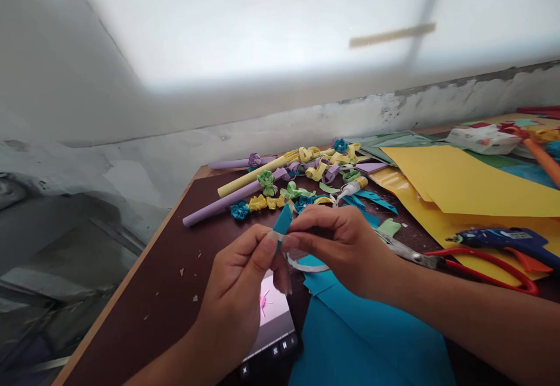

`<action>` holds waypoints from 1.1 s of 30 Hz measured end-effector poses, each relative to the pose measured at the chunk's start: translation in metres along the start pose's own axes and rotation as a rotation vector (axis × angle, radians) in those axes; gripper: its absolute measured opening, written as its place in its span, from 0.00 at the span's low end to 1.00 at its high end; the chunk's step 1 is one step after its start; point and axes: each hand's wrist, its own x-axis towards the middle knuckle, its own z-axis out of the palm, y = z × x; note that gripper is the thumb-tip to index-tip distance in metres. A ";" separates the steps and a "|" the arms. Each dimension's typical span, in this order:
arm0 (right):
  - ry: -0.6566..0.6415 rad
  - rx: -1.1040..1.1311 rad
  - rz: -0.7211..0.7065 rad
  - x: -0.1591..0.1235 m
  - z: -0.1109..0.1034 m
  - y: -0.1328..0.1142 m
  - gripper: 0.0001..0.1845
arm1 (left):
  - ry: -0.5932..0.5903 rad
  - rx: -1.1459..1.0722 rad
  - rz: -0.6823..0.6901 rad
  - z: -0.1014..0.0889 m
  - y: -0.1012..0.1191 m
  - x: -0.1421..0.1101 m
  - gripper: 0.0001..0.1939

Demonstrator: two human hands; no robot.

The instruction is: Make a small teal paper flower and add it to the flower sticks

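Note:
My left hand (242,284) pinches a small folded piece of blue paper (283,224) between thumb and fingers. A narrow white strip (279,236) lies across that piece, by my left thumb. My right hand (350,246) is closed in a pinch at the strip's right end, touching the piece's edge. Below the right fingers a white curved band (308,266) shows; whether it joins the strip I cannot tell. Blue paper sheets (371,339) lie under my right forearm. Beneath my left hand is a phone (275,330) with a video on its screen.
Paper tubes (227,200) with curled paper flowers lie at the back, near a glue bottle (353,186). To the right are red-handled scissors (481,266), a blue glue gun (503,240) and yellow sheets (472,179). The table edge (126,266) runs along the left.

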 end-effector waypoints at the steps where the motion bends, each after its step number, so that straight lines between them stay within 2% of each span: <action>1: 0.021 -0.014 -0.041 0.000 -0.001 0.000 0.04 | -0.031 -0.042 -0.030 -0.001 0.000 0.002 0.17; 4: 0.076 -0.078 -0.136 -0.001 -0.002 0.001 0.02 | -0.053 -0.037 -0.060 -0.005 -0.001 0.007 0.18; 6: 0.086 -0.104 -0.128 -0.001 -0.002 0.002 0.02 | 0.040 0.019 -0.009 -0.007 -0.005 0.011 0.11; 8: 0.077 -0.083 -0.061 0.000 -0.002 0.004 0.03 | 0.165 0.068 0.071 -0.009 -0.008 0.012 0.04; 11: 0.058 -0.058 0.024 0.001 -0.001 0.008 0.05 | 0.269 0.208 0.172 -0.011 -0.008 0.009 0.06; 14: 0.089 -0.094 0.033 0.002 -0.001 0.008 0.07 | 0.263 0.547 0.305 -0.011 -0.006 0.003 0.11; 16: 0.097 -0.169 0.019 0.001 -0.001 0.005 0.07 | 0.206 0.763 0.395 -0.011 -0.005 0.001 0.17; 18: 0.092 -0.289 -0.019 0.000 -0.002 0.000 0.06 | 0.163 0.869 0.426 -0.010 -0.005 0.000 0.20; 20: 0.077 -0.385 -0.052 -0.001 -0.002 -0.004 0.05 | 0.170 0.892 0.398 -0.010 -0.005 0.001 0.18; 23: 0.065 -0.394 -0.043 -0.002 -0.001 -0.008 0.05 | 0.187 0.870 0.359 -0.009 -0.005 0.003 0.15; 27: 0.070 -0.252 0.051 -0.002 0.002 -0.011 0.06 | 0.212 0.848 0.347 -0.008 -0.001 0.003 0.13; 30: 0.087 -0.080 0.171 -0.003 0.003 -0.013 0.15 | 0.225 0.834 0.328 -0.008 0.000 0.002 0.12; 33: 0.087 -0.038 0.195 -0.003 0.001 -0.013 0.20 | 0.230 0.775 0.286 -0.007 0.000 0.002 0.11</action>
